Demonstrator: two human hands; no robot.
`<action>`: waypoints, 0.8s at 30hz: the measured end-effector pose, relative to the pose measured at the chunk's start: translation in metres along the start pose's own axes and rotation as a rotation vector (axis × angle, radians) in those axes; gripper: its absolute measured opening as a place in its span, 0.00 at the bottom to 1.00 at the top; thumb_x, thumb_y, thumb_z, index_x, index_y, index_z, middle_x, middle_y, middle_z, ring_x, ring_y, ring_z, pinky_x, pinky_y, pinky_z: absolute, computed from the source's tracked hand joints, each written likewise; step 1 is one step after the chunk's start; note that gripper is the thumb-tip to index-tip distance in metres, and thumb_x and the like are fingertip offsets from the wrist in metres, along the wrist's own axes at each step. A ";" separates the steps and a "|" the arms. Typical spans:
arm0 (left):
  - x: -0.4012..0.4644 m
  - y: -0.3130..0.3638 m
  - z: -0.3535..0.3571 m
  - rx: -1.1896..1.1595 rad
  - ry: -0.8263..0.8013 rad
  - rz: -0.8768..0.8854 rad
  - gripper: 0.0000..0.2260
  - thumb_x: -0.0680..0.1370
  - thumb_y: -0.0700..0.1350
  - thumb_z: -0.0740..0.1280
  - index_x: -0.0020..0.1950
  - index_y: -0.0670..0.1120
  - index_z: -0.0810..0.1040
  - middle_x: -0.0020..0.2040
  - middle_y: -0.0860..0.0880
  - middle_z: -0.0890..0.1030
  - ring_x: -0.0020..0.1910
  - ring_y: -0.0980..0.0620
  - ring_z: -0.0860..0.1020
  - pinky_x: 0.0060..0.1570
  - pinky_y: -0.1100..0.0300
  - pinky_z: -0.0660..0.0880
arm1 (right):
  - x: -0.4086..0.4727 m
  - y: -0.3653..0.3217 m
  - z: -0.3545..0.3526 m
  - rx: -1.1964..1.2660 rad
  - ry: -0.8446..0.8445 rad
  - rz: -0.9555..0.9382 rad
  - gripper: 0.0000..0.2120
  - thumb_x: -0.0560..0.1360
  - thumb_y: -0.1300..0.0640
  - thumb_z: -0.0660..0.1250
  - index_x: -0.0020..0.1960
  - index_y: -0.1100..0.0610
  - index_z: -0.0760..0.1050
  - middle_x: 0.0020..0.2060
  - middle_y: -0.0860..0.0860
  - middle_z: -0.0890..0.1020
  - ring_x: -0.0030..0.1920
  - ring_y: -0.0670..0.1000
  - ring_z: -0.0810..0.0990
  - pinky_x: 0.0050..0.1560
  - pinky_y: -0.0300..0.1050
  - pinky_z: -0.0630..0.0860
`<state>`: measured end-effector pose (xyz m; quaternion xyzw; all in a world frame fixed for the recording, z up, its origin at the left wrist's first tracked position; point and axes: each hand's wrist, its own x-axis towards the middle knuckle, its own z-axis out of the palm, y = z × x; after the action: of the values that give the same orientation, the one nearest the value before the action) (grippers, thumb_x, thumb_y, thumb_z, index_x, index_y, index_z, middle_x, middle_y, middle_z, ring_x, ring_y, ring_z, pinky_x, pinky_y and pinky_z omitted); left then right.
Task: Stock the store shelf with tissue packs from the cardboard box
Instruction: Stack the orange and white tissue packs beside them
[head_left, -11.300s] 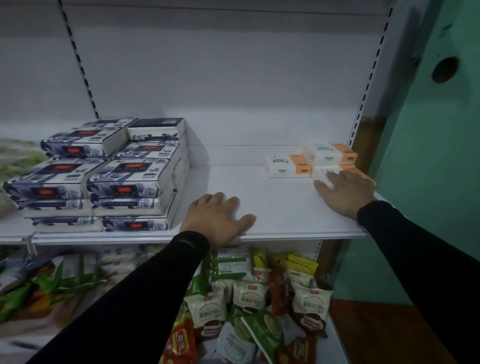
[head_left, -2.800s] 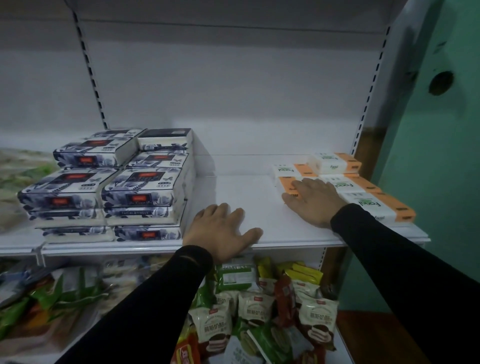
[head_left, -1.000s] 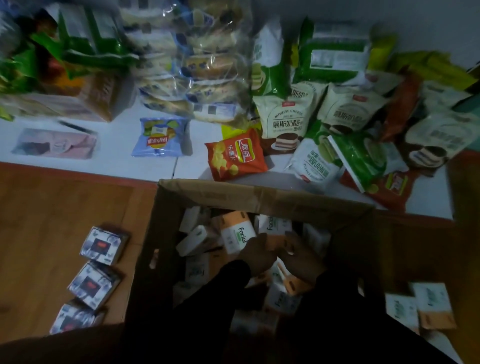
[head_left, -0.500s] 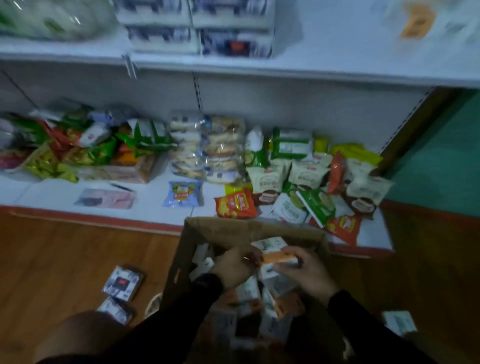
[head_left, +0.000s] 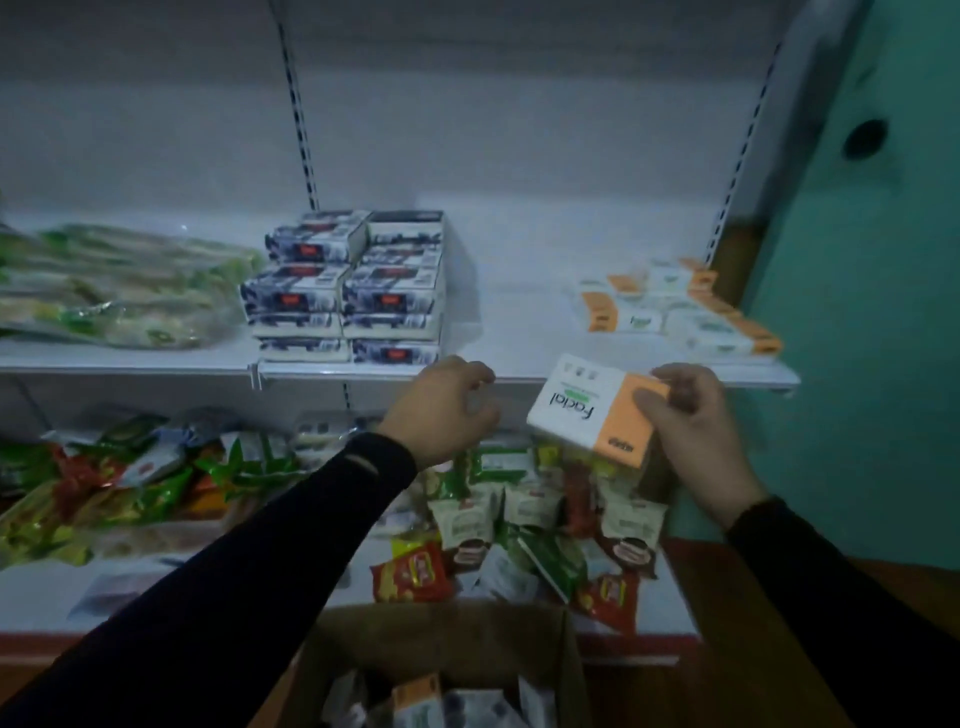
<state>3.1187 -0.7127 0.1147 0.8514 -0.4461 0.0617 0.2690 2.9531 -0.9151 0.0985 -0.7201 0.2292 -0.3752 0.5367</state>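
My right hand (head_left: 696, 436) held a tissue pack (head_left: 592, 408) by its orange end, just in front of the white shelf (head_left: 519, 332). My left hand (head_left: 447, 410) was loosely curled, holding nothing. More packs (head_left: 675, 312) lay by the green wall (head_left: 872, 312). The box (head_left: 447, 654) sat below.

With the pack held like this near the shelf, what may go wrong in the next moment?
The right hand grips the white-and-orange tissue pack only at its orange end, so it may tip or slip back toward the brown cardboard box. The same packs already on the white metal shelf lie loosely near its right edge; pushing this one in could knock one off.
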 end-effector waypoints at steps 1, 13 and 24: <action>0.013 0.003 -0.001 0.031 -0.005 0.010 0.18 0.78 0.53 0.64 0.67 0.49 0.73 0.60 0.48 0.75 0.58 0.49 0.74 0.51 0.60 0.68 | 0.016 -0.007 -0.006 -0.006 0.040 -0.006 0.08 0.77 0.60 0.69 0.52 0.52 0.72 0.47 0.46 0.76 0.44 0.48 0.80 0.43 0.43 0.78; 0.117 -0.007 0.053 0.317 -0.249 -0.019 0.29 0.76 0.67 0.49 0.62 0.46 0.71 0.59 0.41 0.74 0.60 0.41 0.70 0.61 0.48 0.68 | 0.148 0.006 -0.006 -0.478 0.067 0.027 0.16 0.78 0.53 0.66 0.64 0.56 0.74 0.60 0.56 0.78 0.56 0.56 0.78 0.53 0.46 0.75; 0.120 -0.016 0.067 0.375 -0.144 0.019 0.39 0.69 0.72 0.37 0.66 0.50 0.67 0.64 0.45 0.71 0.64 0.45 0.67 0.64 0.50 0.65 | 0.112 0.018 0.016 -1.151 -0.347 -0.371 0.36 0.75 0.30 0.55 0.75 0.51 0.64 0.70 0.52 0.68 0.72 0.54 0.64 0.72 0.50 0.61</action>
<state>3.1932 -0.8269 0.0932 0.8845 -0.4529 0.0854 0.0729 3.0364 -0.9934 0.1124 -0.9718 0.1752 -0.1565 0.0181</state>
